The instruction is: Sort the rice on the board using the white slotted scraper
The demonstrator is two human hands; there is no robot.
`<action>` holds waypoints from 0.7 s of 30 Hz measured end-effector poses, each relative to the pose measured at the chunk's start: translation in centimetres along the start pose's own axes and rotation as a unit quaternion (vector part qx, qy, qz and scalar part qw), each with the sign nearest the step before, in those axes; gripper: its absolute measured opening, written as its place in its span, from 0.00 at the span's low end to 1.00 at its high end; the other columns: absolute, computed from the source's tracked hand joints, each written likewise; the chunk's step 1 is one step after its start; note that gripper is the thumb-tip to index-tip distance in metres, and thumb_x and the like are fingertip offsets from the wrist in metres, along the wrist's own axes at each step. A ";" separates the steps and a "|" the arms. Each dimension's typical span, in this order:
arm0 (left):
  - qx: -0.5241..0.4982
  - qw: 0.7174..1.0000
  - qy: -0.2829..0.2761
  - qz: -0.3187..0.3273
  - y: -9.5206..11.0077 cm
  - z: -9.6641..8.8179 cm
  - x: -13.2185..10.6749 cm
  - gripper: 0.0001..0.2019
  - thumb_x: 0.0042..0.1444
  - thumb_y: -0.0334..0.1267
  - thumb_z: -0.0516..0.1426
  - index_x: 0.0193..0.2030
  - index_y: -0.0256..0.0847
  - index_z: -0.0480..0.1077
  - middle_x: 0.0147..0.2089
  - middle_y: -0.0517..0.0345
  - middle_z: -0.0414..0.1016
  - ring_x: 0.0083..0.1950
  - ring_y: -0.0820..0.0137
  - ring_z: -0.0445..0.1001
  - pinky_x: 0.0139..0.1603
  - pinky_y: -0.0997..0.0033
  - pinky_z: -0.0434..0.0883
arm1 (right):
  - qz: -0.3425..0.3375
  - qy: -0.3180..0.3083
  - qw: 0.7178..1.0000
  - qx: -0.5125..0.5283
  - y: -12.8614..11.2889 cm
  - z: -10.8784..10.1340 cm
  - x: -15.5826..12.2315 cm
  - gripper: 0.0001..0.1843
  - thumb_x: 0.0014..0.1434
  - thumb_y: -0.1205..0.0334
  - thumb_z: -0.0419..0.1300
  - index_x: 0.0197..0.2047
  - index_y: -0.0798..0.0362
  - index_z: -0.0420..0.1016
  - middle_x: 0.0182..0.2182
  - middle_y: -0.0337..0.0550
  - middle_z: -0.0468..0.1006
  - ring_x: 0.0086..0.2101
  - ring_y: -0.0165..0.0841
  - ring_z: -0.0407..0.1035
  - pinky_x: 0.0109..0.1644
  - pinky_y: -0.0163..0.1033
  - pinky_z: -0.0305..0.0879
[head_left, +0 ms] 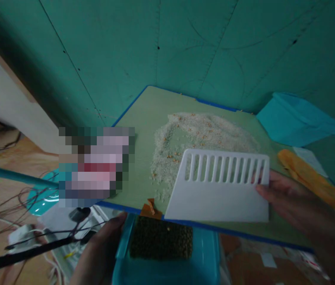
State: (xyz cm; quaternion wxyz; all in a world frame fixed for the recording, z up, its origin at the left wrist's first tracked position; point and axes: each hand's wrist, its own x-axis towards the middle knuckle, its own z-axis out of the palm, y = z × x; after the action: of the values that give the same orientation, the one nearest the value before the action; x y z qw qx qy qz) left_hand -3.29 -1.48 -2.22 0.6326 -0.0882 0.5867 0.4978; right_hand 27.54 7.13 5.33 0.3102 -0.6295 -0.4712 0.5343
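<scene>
My right hand (pixel 286 198) is closed on the right end of a white plastic scraper (pixel 217 202) with a row of slots along its top. The scraper is over the near edge of a pale green table (pixel 143 114), in front of a spread of whitish grains (pixel 197 126) dotted with small orange-brown kernels. Below that edge, my left hand (pixel 102 245) grips the left side of a teal tub (pixel 167 273); most of its fingers are hidden. Inside the tub is a dark, grainy mass (pixel 161 239).
A blurred-out package (pixel 102 162) lies on the table's left side. At the right are a turquoise bag (pixel 298 118) and an orange cloth-like piece (pixel 310 178). Brown tape (pixel 149 209) sticks to the front edge. Cables and a black bar (pixel 31 253) cross the lower left.
</scene>
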 end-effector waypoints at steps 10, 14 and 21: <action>0.009 0.999 0.045 0.006 -0.2 1.0 -0.4 0.09 0.28 0.26 0.60 0.18 0.46 0.73 0.17 0.67 0.80 0.21 0.64 0.78 0.14 0.75 0.73 | -0.040 0.128 0.990 0.054 0.7 -3.5 0.7 0.20 0.38 0.48 0.70 0.37 0.41 0.76 0.41 0.39 0.82 0.43 0.46 0.75 0.41 0.46 0.75; 0.015 1.000 0.013 -0.014 -0.4 1.1 -0.2 0.07 0.30 0.29 0.63 0.20 0.43 0.74 0.17 0.65 0.79 0.20 0.66 0.76 0.16 0.75 0.73 | -0.056 0.116 0.990 0.063 0.7 -3.4 1.0 0.20 0.40 0.50 0.71 0.39 0.43 0.75 0.39 0.40 0.82 0.41 0.42 0.76 0.40 0.42 0.73; 0.012 1.000 0.001 -0.016 -0.1 0.6 -0.4 0.11 0.27 0.29 0.64 0.23 0.43 0.75 0.20 0.62 0.80 0.27 0.60 0.79 0.18 0.72 0.75 | -0.049 0.082 0.995 0.030 0.1 -2.3 0.6 0.14 0.45 0.50 0.67 0.37 0.40 0.76 0.44 0.39 0.81 0.49 0.46 0.71 0.54 0.50 0.65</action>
State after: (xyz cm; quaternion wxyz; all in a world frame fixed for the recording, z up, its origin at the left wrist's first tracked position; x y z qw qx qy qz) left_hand -2.72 -1.28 -1.80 0.6405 -0.0902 0.5924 0.4804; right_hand 29.76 7.89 5.52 0.3924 -0.6381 -0.4581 0.4786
